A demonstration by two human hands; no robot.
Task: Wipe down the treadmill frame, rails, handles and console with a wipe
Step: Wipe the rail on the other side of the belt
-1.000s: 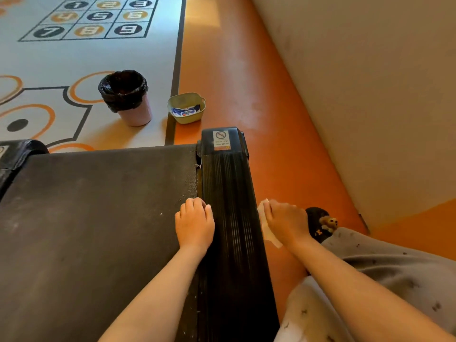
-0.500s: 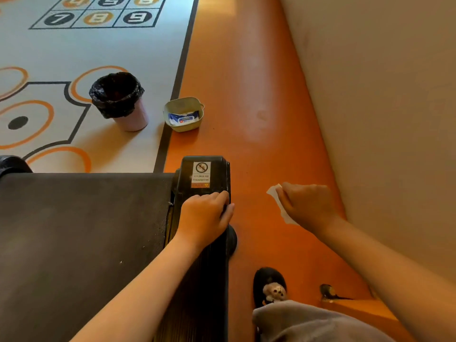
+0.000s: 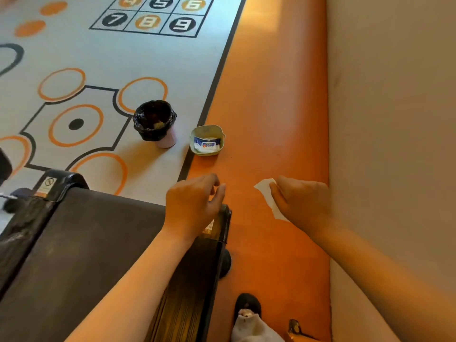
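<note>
White wipe (image 3: pixel 267 192): crumpled in the right hand, in the air over the orange floor (image 3: pixel 271 107), apart from the treadmill.
Right hand (image 3: pixel 302 202): its fingers are curled round the wipe; it is to the right of the left hand, near the beige wall (image 3: pixel 394 119).
Left hand (image 3: pixel 192 206): its fingers are loosely bent and it holds nothing. It is over the end of the side rail; I cannot tell if it touches the rail.
Side rail (image 3: pixel 190 299): black and ribbed; it runs under the left forearm.
Belt (image 3: pixel 86 248): dark, to the left of the left hand.
Tub (image 3: pixel 197 134): pale green, on the floor beyond both hands; a blue and white pack (image 3: pixel 207 144) lies in it.
Bin (image 3: pixel 155 122): lined with a black bag, just left of the tub.
Slipper (image 3: pixel 246 302): dark, on the floor below the right hand, beside the rail.
</note>
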